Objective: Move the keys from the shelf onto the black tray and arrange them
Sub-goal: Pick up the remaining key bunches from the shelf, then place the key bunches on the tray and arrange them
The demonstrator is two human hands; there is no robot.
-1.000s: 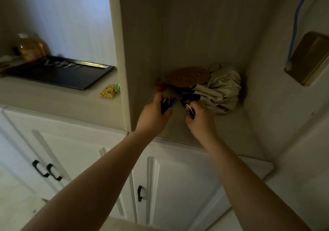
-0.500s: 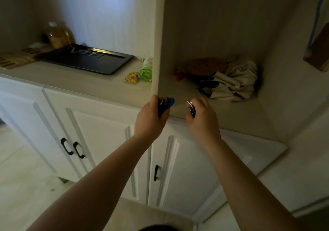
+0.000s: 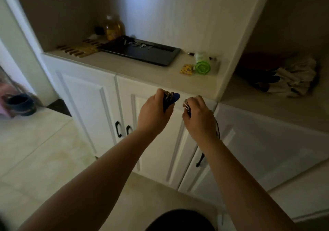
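Two bunches of keys are held clear of the shelf (image 3: 267, 95) — one with a blue tag (image 3: 170, 99) gripped by the left hand (image 3: 154, 111), one (image 3: 187, 106) pinched by the right hand (image 3: 199, 115). Both are carried below and right of the black tray (image 3: 160, 60), where several keys (image 3: 140, 44) already lie — placing and arranging remain.
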